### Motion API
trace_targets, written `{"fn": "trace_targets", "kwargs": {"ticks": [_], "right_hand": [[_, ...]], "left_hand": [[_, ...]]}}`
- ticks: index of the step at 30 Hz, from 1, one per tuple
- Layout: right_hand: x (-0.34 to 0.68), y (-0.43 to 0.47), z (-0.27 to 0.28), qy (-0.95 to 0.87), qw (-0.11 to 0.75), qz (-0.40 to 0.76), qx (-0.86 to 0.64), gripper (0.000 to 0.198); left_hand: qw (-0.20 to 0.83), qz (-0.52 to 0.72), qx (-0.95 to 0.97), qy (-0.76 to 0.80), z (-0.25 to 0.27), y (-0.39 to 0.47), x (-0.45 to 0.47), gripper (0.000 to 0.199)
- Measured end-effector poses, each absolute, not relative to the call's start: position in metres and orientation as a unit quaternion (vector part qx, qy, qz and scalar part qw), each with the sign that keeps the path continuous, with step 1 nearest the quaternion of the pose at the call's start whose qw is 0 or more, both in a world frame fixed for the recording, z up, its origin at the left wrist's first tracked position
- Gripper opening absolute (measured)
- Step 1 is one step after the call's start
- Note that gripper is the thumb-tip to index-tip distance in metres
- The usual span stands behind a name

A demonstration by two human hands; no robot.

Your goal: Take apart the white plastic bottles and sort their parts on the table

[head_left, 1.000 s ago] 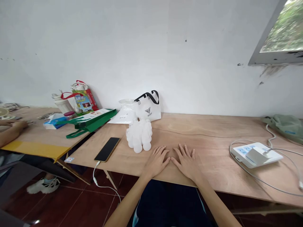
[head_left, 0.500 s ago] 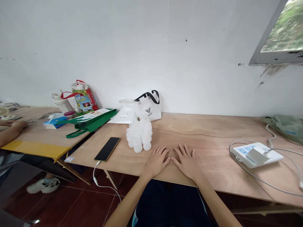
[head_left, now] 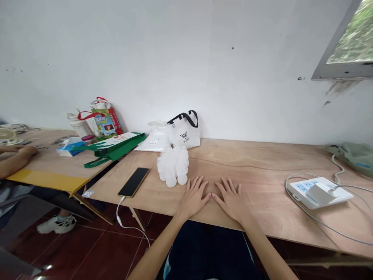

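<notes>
Both hands are laid palm down near the front edge of the wooden table (head_left: 271, 167). The fingers of the left hand (head_left: 191, 201) are spread and extended, with nothing gripped; the fingers of the right hand (head_left: 233, 202) are found in the same condition. The thumb tips are pointed toward each other and all but meet; whether contact is made cannot be told.

The white cluster (head_left: 172, 165), made up of rounded, translucent pieces, is placed just beyond the left fingertips and to their left. A narrow gap appears to be left between it and the nearest finger. The left hand is clearly the nearer; from the right hand the cluster is separated by the whole left hand. No dominant long axis is shown by the cluster as a whole, its outline being compact, with rounded ends turned toward the table's front edge.

Farther left, a phone (head_left: 133, 182) is laid flat, its long axis slanted away and to the right. Behind the cluster, a white bag with black handles (head_left: 189, 136) is stood against the wall. Well to the right of the right hand, a white box (head_left: 301, 188) is seen, with cables about it.
</notes>
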State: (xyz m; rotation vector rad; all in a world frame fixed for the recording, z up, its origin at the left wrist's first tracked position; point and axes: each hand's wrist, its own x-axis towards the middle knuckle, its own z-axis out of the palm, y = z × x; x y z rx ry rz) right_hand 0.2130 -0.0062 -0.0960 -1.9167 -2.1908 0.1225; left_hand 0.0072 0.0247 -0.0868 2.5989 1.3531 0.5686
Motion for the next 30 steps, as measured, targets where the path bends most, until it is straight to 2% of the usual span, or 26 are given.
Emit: {"fn": "trace_targets", "kwargs": {"ticks": [10,20,25,30], "right_hand": [[0.2118,-0.0071,-0.0932,-0.744,0.11,0.039,-0.658,0.075],[0.2118,-0.0065,-0.0948,-0.741,0.128,0.046,-0.658,0.082],[0.2128,-0.0056,-0.097,-0.747,0.099,0.037,-0.656,0.075],[0.2132,-0.0052,-0.0971,-0.749,0.095,0.036,-0.655,0.075]], "left_hand": [[0.068,0.192,0.874,0.442,-0.0907,0.0256,0.006,0.057],[0.075,0.22,0.868,0.439,-0.0858,0.0241,0.0053,0.073],[0.072,0.181,0.875,0.442,-0.0879,0.0246,0.0062,0.058],[0.067,0.177,0.876,0.444,-0.0876,0.0245,0.0072,0.057]]}}
